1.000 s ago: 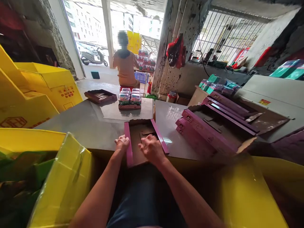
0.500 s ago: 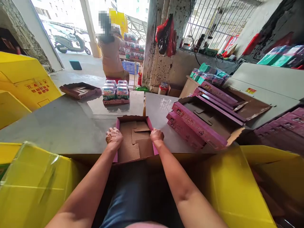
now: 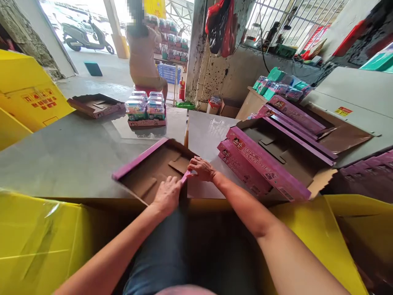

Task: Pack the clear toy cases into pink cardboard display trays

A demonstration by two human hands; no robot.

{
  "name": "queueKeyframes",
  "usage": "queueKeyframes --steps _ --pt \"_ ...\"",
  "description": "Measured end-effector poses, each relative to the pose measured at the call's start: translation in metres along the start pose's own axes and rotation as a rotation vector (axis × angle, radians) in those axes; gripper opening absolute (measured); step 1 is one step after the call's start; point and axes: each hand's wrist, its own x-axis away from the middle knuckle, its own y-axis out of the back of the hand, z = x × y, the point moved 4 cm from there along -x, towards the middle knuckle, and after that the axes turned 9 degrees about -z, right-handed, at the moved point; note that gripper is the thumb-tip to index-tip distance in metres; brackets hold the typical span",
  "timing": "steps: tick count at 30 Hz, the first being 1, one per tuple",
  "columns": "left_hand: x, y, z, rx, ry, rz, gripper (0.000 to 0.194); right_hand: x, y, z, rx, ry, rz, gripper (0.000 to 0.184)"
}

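A shallow cardboard tray (image 3: 150,166), brown inside with pink-purple outer walls, lies turned at an angle at the near edge of the grey table (image 3: 76,151). My left hand (image 3: 167,195) is closed on the tray's near right wall. My right hand (image 3: 201,169) pinches the same pink wall a little further along, fingers curled over its edge. A stack of flat pink trays (image 3: 264,164) lies just right of my right hand.
A filled tray of clear packaged goods (image 3: 146,110) and another brown tray (image 3: 93,105) sit further back. A person in a tan top (image 3: 143,49) sits beyond the table, back turned. Yellow cartons (image 3: 27,94) stand left; yellow boxes (image 3: 310,241) flank my lap.
The tray has been rotated from square-on to diagonal. My left hand moved from its left wall to the near right wall, and my right hand shifted along that wall.
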Motion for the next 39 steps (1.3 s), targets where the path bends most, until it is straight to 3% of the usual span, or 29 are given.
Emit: queueKeyframes --steps 2,4,6,10,18,22,29,33,35,37,39 --pt "-0.006 0.004 0.034 0.008 -0.04 -0.014 0.025 0.002 -0.012 -0.001 0.049 0.049 0.026 0.049" --pt "-0.01 0.007 0.053 0.038 -0.115 -0.089 0.017 0.006 -0.018 0.007 0.09 0.041 0.008 0.05" --pt "-0.013 0.004 0.054 0.057 -0.201 -0.177 0.014 0.009 -0.017 0.018 0.124 -0.039 -0.059 0.05" --pt "-0.015 -0.012 0.035 0.033 -0.23 -0.244 0.031 0.006 -0.013 0.039 0.124 -0.175 -0.094 0.055" --pt "-0.027 -0.023 0.036 0.028 -0.169 -0.01 0.038 -0.009 -0.031 0.032 -0.022 -0.231 0.196 0.064" --pt "-0.02 -0.02 0.043 0.041 -0.09 0.0 0.045 -0.01 -0.032 0.029 -0.056 -0.232 0.231 0.066" --pt "0.021 -0.018 0.059 -0.003 0.113 0.045 0.058 -0.005 -0.028 0.037 -0.064 -0.265 0.264 0.06" --pt "0.01 -0.005 0.065 0.186 0.074 0.172 0.059 -0.003 -0.01 0.037 -0.119 -0.236 0.271 0.051" --pt "-0.016 0.011 0.084 0.257 0.057 0.098 0.056 -0.021 0.006 0.024 -0.145 -0.184 0.194 0.045" --pt "-0.055 0.031 0.115 0.221 0.063 -0.147 0.049 -0.054 0.023 -0.003 -0.145 -0.19 0.043 0.041" --pt "-0.098 0.044 0.151 0.127 0.089 -0.351 0.045 -0.095 0.03 -0.04 -0.107 -0.292 -0.08 0.037"
